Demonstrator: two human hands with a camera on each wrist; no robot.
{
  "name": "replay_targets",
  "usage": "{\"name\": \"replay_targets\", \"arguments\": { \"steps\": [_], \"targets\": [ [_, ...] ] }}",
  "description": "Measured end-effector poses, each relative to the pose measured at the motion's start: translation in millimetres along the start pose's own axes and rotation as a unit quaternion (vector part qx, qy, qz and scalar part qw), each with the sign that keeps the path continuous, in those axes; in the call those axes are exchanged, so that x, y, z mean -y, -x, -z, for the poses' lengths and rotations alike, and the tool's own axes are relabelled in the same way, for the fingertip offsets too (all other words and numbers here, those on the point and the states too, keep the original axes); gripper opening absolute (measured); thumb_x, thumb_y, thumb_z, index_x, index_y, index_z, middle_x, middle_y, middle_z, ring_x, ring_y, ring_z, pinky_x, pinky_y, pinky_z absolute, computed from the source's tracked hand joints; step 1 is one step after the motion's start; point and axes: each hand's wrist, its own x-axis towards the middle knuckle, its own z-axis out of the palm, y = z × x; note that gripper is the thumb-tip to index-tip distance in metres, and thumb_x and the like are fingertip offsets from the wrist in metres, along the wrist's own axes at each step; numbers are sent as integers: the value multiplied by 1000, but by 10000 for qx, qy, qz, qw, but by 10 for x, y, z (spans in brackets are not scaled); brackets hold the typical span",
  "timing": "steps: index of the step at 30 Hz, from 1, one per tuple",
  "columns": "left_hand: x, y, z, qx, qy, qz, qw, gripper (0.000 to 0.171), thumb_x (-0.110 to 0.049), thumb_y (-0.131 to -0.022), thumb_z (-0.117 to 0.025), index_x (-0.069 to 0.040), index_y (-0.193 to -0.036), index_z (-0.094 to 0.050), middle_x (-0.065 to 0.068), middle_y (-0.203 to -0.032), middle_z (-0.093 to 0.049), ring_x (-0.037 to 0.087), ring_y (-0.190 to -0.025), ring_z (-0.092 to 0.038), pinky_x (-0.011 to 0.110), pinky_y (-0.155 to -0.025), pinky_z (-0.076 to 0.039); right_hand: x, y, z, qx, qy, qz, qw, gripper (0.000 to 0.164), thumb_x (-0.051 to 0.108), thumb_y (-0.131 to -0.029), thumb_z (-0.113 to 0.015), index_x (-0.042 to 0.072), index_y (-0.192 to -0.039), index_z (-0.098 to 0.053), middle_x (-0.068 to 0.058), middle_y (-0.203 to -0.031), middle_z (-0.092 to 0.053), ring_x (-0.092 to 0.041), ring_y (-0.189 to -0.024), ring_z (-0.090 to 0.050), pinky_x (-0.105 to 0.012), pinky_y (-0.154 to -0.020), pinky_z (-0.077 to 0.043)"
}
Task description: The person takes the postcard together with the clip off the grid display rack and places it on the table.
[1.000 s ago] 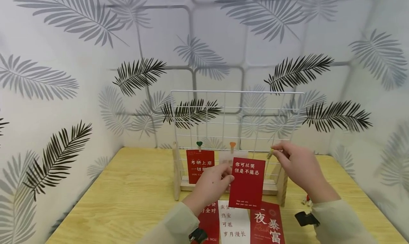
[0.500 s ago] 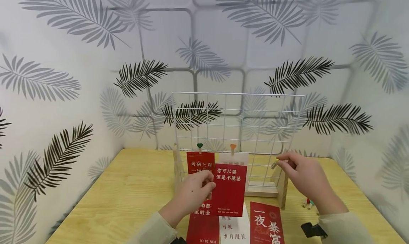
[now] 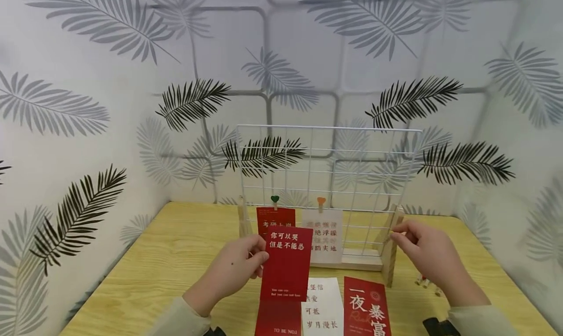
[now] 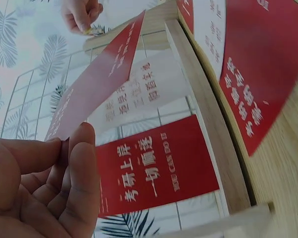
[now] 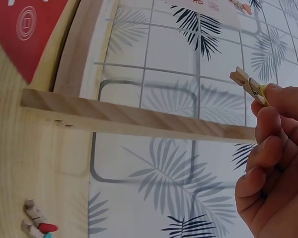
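Note:
My left hand (image 3: 239, 262) pinches the left edge of a red card (image 3: 288, 267) with white lettering, held up before the wire grid rack (image 3: 374, 179). In the left wrist view, thumb and fingers grip this card (image 4: 97, 79) at its edge. At the rack's right post, my right hand (image 3: 428, 258) pinches a small wooden clothespin (image 5: 249, 85) with a bit of yellow at its end. On the grid hang a red card (image 4: 159, 166) under a green heart clothespin (image 3: 274, 199) and a white card (image 3: 327, 236) under an orange heart clothespin (image 3: 321, 201).
Lying in front of the rack are a red card (image 3: 279, 321), a white card (image 3: 323, 309) and another red card (image 3: 365, 306). Several small clothespins (image 5: 37, 220) lie right of the rack's wooden foot (image 5: 139, 116). Leaf-patterned wall covering (image 3: 308, 43) stands behind.
My left hand has moved left and slightly down with the red card, uncovering the hanging white card. My right hand has shifted right and down, still pinching the clothespin.

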Motion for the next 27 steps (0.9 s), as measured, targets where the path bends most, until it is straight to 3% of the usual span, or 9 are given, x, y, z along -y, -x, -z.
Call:
{"name": "replay_targets", "arguments": {
  "steps": [9,16,27],
  "targets": [
    [186,103,193,-50,258,202,9995,6,-9,-100,-63,-9,-94,-62,2,-77,-64,23,-66,-65,34,-60,-56,-163,84,-6,251,-210,-321,9990,28,38,-101,-63,13,-112,-69,1,-67,-56,-20,-46,-54,-34,-47,-47],
    [339,206,274,-70,319,562,9979,4,-9,-100,-62,-7,-96,-62,2,-80,-65,21,-66,-65,33,-60,-55,-316,137,27,346,150,-299,9988,29,39,-102,-61,13,-109,-71,4,-70,-57,-14,-56,-53,-32,-57,-43],
    [554,302,376,28,252,810,9964,4,-9,-97,-66,-6,-98,-63,5,-79,-63,23,-64,-65,35,-59,-56,-579,233,127,728,379,-442,9956,27,39,-101,-62,13,-106,-70,5,-76,-62,-13,-66,-54,-33,-57,-44]
  ]
}}
